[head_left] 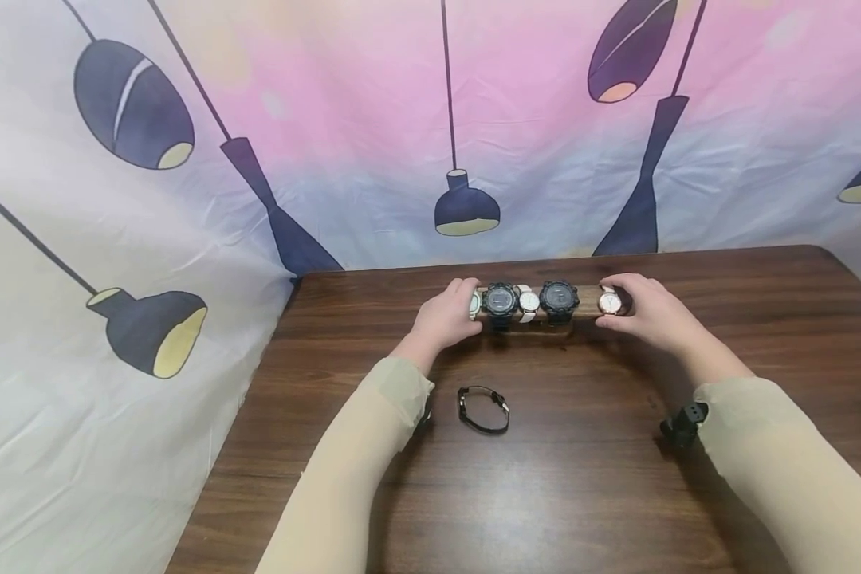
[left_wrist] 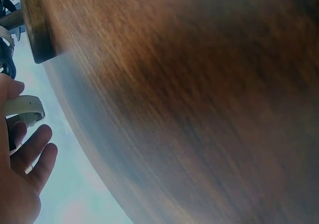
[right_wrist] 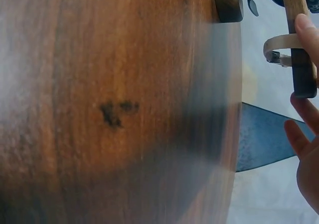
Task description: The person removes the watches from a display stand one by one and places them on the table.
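Observation:
A wooden watch stand (head_left: 588, 303) stands near the table's far edge, its horizontal bar carrying several watches. My left hand (head_left: 446, 312) grips the bar's left end, around a pale green watch (head_left: 475, 304). At the right end my right hand (head_left: 649, 311) holds the bar beside a watch with a light strap (head_left: 610, 302). Between the hands sit a black watch (head_left: 501, 300), a white-strapped watch (head_left: 528, 301) and a second black watch (head_left: 560, 296). In the right wrist view, the thumb (right_wrist: 308, 32) presses the bar near its dark end, and a fingertip touches that end.
A thin black-strapped watch (head_left: 486, 430) lies closed in a loop on the brown wooden table (head_left: 545, 494), nearer than the stand. Behind the table hangs a cloth backdrop (head_left: 373, 119) printed with lamps. A black device (head_left: 683, 424) is strapped at the right wrist.

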The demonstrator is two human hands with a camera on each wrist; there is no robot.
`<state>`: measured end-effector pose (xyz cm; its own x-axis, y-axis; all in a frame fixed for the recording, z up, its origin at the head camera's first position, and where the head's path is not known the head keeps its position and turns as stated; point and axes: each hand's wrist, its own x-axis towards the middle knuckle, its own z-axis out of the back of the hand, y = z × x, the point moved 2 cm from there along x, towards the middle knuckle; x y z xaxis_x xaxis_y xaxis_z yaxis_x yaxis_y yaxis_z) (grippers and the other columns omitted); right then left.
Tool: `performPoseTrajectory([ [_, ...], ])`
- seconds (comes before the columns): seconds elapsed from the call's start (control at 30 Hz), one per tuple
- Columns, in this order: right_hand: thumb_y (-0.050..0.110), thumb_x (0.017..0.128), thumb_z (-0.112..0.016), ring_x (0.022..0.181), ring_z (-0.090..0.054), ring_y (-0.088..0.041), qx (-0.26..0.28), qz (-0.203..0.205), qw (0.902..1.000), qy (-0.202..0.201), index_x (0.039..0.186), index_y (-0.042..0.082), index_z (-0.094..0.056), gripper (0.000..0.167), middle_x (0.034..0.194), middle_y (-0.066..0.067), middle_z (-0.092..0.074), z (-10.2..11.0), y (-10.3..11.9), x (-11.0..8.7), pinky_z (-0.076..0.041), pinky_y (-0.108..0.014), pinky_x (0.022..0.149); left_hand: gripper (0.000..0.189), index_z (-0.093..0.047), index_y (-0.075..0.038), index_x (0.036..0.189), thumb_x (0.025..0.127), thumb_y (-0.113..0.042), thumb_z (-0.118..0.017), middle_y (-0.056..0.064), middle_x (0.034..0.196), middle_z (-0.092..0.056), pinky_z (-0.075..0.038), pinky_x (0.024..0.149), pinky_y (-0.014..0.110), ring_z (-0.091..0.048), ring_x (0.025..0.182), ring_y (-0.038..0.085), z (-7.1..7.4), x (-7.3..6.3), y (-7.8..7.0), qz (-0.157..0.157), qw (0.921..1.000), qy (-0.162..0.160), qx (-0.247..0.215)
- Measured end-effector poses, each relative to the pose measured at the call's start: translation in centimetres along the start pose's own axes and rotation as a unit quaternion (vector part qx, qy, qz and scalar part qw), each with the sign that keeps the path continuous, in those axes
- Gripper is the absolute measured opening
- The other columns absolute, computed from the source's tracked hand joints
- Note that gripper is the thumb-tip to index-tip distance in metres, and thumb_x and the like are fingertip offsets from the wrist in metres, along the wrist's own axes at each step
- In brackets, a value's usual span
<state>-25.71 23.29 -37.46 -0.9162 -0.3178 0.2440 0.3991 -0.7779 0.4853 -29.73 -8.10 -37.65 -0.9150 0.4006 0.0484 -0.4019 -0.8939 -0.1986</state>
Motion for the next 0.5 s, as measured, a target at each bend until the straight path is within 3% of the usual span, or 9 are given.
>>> performPoseTrajectory([
  [0.3, 0.027, 0.076, -0.078, 0.107, -0.044, -0.039, 0.011, -0.006, 0.9999, -0.004, 0.126, -0.002, -0.051, 0.063, 0.122, -0.021, -0.053, -0.22, -0.39, -0.06, -0.034, -0.054, 0.088, 0.071, -0.036, -0.016, 0.14, 0.078, -0.025, -0.068, 0.006, 0.128, -0.046, -0.049, 0.077, 0.04, -0.057, 0.096, 0.022, -0.21, 0.13, 0.16, -0.002, 0.9995, 0.002, -0.032],
  [0.5, 0.029, 0.076, -0.078, 0.105, -0.045, -0.039, 0.005, 0.009, 0.9999, -0.007, 0.124, -0.002, -0.052, 0.063, 0.12, -0.021, -0.054, -0.14, -0.31, 0.08, -0.034, -0.053, 0.087, 0.073, -0.034, -0.017, 0.141, 0.077, -0.034, -0.064, 0.005, 0.131, -0.044, -0.048, 0.08, 0.04, -0.055, 0.099, 0.021, -0.14, 0.01, 0.56, -0.019, 0.9982, 0.006, -0.056],
])
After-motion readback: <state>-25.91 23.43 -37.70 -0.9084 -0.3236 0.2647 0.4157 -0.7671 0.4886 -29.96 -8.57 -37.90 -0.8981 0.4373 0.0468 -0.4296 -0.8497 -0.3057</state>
